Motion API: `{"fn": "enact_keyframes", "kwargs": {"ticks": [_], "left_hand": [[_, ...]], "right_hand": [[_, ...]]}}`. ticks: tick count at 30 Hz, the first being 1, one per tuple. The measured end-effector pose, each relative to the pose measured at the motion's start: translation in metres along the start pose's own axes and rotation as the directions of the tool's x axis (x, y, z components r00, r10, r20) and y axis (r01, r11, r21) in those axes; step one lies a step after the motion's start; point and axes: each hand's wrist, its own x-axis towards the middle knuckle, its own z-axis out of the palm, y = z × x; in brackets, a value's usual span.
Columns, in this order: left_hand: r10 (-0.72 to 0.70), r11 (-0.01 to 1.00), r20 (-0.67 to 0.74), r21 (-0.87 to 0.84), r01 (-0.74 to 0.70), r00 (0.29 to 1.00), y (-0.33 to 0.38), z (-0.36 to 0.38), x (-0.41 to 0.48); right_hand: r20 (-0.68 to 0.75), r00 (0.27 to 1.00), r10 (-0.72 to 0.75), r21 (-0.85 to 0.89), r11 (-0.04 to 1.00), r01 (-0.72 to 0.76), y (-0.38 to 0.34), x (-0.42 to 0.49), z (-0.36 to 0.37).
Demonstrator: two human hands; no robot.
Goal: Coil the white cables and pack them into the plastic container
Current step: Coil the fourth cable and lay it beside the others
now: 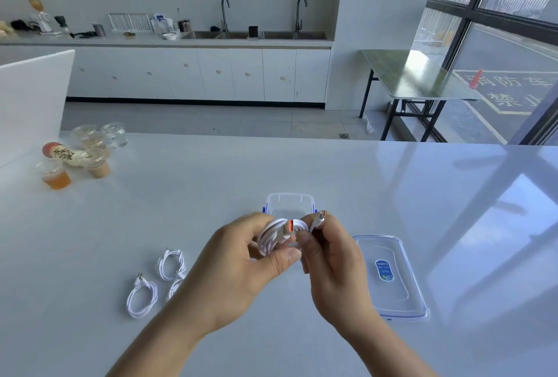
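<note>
A coiled white cable (273,239) with an orange-tipped plug is held above the table between both hands. My left hand (238,268) grips the coil from the left with thumb and fingers. My right hand (332,259) pinches the cable's other end, whose small plug sticks up past the fingers. Just behind the hands stands the clear plastic container (290,202) with blue clips, its near part hidden by the hands. Its clear lid (391,277) lies flat to the right. Three more coiled white cables lie at the left: one (142,298), another (172,263), and a third (174,287) partly hidden by my left forearm.
Several lidded plastic cups with drinks (57,177) and a lying bottle (65,153) sit at the far left of the white table (302,165). A white board (33,101) stands at the left edge. Beyond are a kitchen counter with sinks and a folding table (416,77).
</note>
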Motion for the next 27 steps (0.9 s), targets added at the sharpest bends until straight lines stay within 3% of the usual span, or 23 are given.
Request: {"fn": "enact_keyframes", "kwargs": {"ticks": [4,7,10,18,23,27], "left_hand": [[-0.050,0.998,-0.230,-0.045,0.041,0.972,-0.007,0.008,-0.003],[-0.103,0.993,-0.239,-0.081,0.086,0.965,-0.013,0.009,-0.002],[-0.141,0.984,-0.153,-0.132,0.121,0.978,-0.013,0.010,0.000],[-0.234,0.940,-0.219,-0.301,0.162,0.947,-0.021,0.017,0.005],[-0.286,0.884,-0.269,-0.446,0.144,0.920,-0.025,0.018,0.011],[-0.369,0.822,-0.273,-0.542,0.175,0.889,-0.029,0.021,0.015]], "right_hand": [[0.013,0.980,0.196,0.110,0.974,-0.196,-0.001,-0.001,-0.007],[0.082,0.941,0.327,0.182,0.924,-0.337,-0.001,-0.001,-0.012],[0.132,0.904,0.407,0.234,0.873,-0.428,-0.004,-0.001,-0.016],[0.220,0.855,0.470,0.398,0.757,-0.519,-0.011,-0.002,-0.030],[0.160,0.842,0.516,0.538,0.670,-0.512,-0.009,-0.006,-0.033],[0.071,0.849,0.524,0.601,0.656,-0.456,-0.002,-0.010,-0.030]]}}
